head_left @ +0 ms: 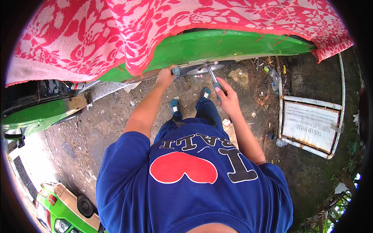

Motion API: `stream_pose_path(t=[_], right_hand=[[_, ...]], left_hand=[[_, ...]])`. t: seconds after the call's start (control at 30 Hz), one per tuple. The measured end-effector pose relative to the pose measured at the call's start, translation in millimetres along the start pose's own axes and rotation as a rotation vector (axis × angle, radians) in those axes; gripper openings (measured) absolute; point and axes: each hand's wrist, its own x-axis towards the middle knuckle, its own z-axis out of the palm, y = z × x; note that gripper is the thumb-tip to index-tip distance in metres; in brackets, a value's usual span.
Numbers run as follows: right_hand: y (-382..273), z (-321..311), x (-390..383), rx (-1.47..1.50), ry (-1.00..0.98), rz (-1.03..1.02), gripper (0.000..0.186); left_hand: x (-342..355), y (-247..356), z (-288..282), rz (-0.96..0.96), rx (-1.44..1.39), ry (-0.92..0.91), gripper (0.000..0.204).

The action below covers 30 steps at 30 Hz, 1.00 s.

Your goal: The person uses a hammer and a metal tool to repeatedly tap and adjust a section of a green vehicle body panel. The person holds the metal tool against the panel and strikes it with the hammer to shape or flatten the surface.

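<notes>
My left hand [165,77] is closed around a short blue-grey handle [175,71], held at the lower edge of a green painted panel [217,42]; what lies beyond the handle is hidden. My right hand [226,95] grips a hammer [211,73] by its teal-grey handle, the metal shaft pointing up toward that edge. The hammer head overlaps a silver oval plate [195,72] on a dark strip below the panel; whether they touch I cannot tell. A red and white floral cloth [81,39] drapes over the panel.
My feet stand on littered dirt ground [252,136]. On the right leans a white sign in a rusty pipe frame [332,155]. At the left are a green body piece [46,112] with a metal step, and lower down a parked green vehicle [58,202] with a spare wheel.
</notes>
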Motion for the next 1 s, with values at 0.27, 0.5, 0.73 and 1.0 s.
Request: stream_pose_path(t=[0.27,0.5,0.73,1.0], right_hand=[[13,-25,-5,-0.017,0.032,0.032,0.045],[10,-22,-7,0.004,0.025,0.035,0.044],[16,-17,-7,0.02,-0.012,0.048,0.044],[18,-18,-11,0.037,-0.004,0.051,0.045]], left_hand=[[-47,10,17,0.257,-0.151,0.127,0.04],[-50,14,14,0.258,-0.144,0.184,0.04],[-44,10,13,0.255,-0.155,0.186,0.042],[-46,10,13,0.268,-0.153,0.184,0.041]])
